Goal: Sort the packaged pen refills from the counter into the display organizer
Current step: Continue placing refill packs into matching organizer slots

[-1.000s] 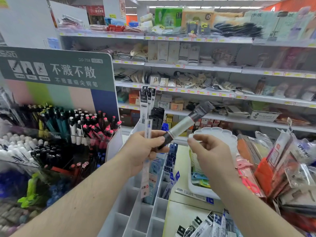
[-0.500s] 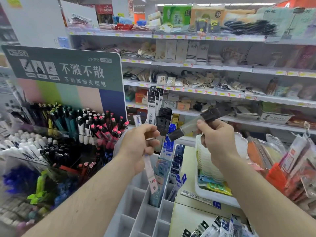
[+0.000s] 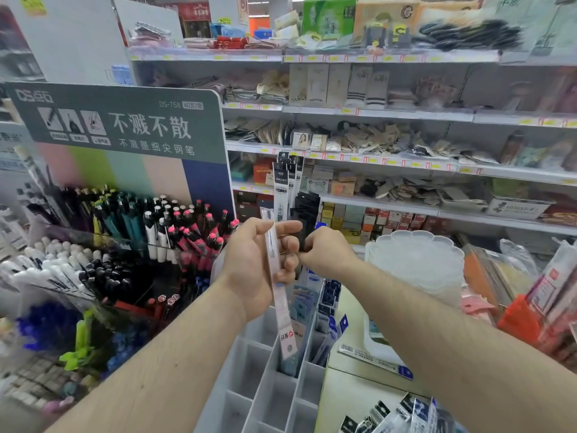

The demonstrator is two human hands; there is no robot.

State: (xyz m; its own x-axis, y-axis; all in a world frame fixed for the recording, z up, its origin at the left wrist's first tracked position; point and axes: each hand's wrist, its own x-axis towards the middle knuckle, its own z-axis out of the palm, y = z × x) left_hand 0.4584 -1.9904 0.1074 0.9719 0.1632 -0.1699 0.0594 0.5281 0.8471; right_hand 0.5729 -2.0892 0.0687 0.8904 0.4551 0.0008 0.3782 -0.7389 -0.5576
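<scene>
My left hand [image 3: 249, 267] grips a long, narrow pink-and-white refill pack [image 3: 282, 314], held nearly upright over the white gridded display organizer [image 3: 265, 389]. Close beside it, my right hand [image 3: 331, 257] is curled round the dark end of a black-topped refill pack [image 3: 302, 240], right at the black packs [image 3: 307, 210] standing in the organizer's back slots. Tall grey-and-white refill packs [image 3: 281, 185] and blue packs [image 3: 329, 300] fill other slots. Several more packaged refills [image 3: 393, 414] lie on the counter at the bottom right, and one blue-ended pack [image 3: 374, 360] lies flat.
A pen display [image 3: 175, 232] with a green signboard stands to the left. A white scalloped tray stack [image 3: 415, 264] sits right of the organizer, and orange and clear hanging packs [image 3: 530, 295] crowd the far right. Store shelves [image 3: 390, 160] run behind.
My right hand carried the black-topped pack down and left to the organizer's back slots, close against my left hand. My left hand kept its pack and turned it more upright.
</scene>
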